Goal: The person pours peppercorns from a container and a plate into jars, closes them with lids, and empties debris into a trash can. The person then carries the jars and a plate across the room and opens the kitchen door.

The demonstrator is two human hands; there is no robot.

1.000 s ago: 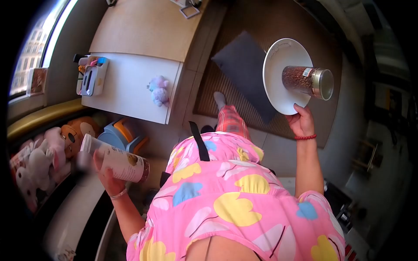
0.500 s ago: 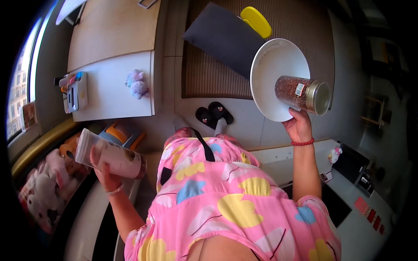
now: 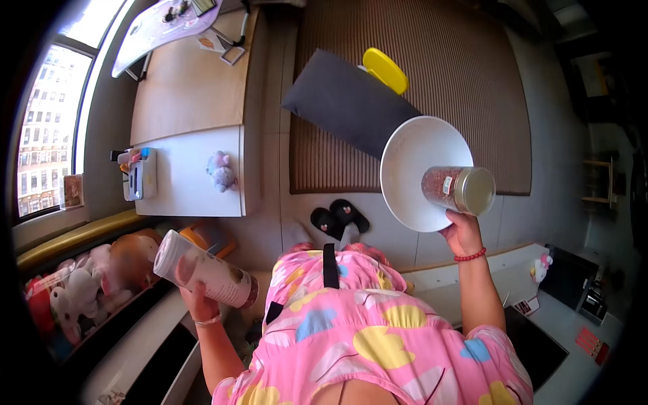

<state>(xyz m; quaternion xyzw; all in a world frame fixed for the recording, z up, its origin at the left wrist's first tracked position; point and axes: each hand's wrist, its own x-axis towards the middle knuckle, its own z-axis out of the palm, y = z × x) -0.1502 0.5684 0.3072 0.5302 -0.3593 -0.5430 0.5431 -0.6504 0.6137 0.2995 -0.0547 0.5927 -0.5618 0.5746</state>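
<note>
My left hand [image 3: 200, 303] is closed around a clear plastic jar [image 3: 219, 282] with a pale label, held tilted at the left. Something dark reddish shows at the jar's far right end. On the right, my right hand [image 3: 463, 236] grips the rim of a white bowl [image 3: 408, 158]. A second jar [image 3: 439, 187], filled with reddish-brown grains and closed with a metallic lid, lies sideways against the bowl's inside, its lid end jutting past the rim. My right thumb is close to that jar; whether it touches it I cannot tell.
A white cabinet top [image 3: 182, 182] bears an organizer box [image 3: 143, 175] and a small plush toy [image 3: 221, 171]. Plush toys [image 3: 84, 287] fill a shelf at lower left. Ahead lie a brown ribbed mat [image 3: 466, 74], a dark grey cushion [image 3: 351, 101] and black slippers [image 3: 339, 219].
The view has tilted up, so the room sits lower in the picture and more of the window and mat shows. Both hands keep their holds on the jar and the bowl.
</note>
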